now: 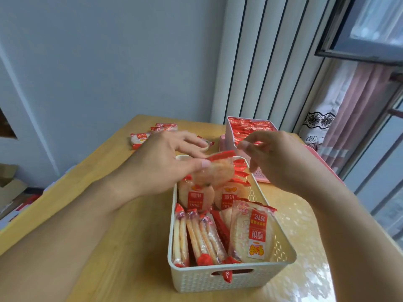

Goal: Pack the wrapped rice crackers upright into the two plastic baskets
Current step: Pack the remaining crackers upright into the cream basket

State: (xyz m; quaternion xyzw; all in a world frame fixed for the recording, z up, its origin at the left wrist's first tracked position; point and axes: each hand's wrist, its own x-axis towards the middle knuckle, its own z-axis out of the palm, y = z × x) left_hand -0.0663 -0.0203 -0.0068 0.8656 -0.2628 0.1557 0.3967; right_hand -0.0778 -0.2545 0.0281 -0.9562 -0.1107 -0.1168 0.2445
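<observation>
A cream plastic basket (231,277) stands on the wooden table in front of me, partly filled with wrapped rice crackers (250,232), some upright, some leaning. My left hand (161,162) pinches one wrapped cracker (214,171) by its red top edge, over the far half of that basket. My right hand (279,158) hovers just right of it with fingers apart and nothing in them. A pink basket (229,136) behind is packed with red-wrapped crackers (248,127).
A few loose wrapped crackers (140,139) lie on the table at the far left. A pink lid or tray (261,175) lies beside the pink basket. The wall, a radiator-like panel and curtains bound the far and right sides.
</observation>
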